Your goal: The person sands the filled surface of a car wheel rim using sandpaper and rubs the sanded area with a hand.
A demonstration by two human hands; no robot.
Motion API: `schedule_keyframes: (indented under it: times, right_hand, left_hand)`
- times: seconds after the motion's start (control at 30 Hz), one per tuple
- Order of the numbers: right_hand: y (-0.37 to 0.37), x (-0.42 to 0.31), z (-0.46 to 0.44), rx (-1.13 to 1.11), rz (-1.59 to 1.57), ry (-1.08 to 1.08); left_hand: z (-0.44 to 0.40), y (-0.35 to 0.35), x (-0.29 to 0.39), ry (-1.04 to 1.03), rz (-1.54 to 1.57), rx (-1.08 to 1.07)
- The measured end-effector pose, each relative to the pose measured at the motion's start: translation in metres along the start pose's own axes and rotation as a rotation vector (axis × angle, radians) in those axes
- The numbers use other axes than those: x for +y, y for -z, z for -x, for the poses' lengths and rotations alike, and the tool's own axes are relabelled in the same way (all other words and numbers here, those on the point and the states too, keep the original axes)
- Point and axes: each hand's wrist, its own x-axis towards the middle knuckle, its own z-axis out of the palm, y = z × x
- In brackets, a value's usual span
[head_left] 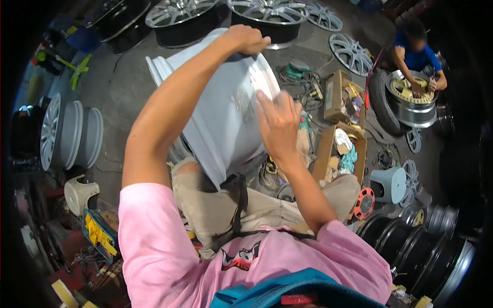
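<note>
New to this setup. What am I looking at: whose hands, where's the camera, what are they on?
No machine here, just a person's bare hands. The single picture comes from a head-worn camera looking forward and down, so the wearer's pink shirt shows too. The left hand is at the far edge of a grey wheel rim; the right hand has its fingers at the right edge. How firm either grip is, I can't tell. Cardboard boxes and other wheels lie around on the floor.
</note>
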Motion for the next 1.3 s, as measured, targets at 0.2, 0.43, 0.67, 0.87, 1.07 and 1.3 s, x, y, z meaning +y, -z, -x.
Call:
schedule_keyframes:
  times: [0.2, 0.43, 0.67, 0.87, 1.07, 1.3]
  right_hand:
    - [-0.006, -0.006, -0.034, 0.031, 0.014, 0.005]
    - [-0.017, 0.001, -0.047, 0.072, 0.048, 0.067]
    - [0.004, -0.003, -0.013, -0.036, 0.060, 0.019]
    - [0.001, 0.011, -0.040, -0.034, 0.121, 0.188]
    - [-0.005, 0.012, -0.056, 0.008, 0.095, 0.237]
    - [0.002, 0.006, -0.049, -0.071, 0.114, 0.183]
  left_hand:
    - [0.002, 0.001, 0.000, 0.021, 0.005, 0.017]
    - [0.000, -0.001, 0.001, -0.023, 0.031, 0.022]
    - [-0.003, -0.004, -0.002, -0.019, 0.020, -0.001]
    - [0.001, -0.001, -0.002, 0.025, 0.015, 0.015]
    - [-0.003, -0.004, -0.002, -0.019, 0.019, 0.014]
    - [0.000, -0.001, 0.001, 0.011, 0.019, 0.000]
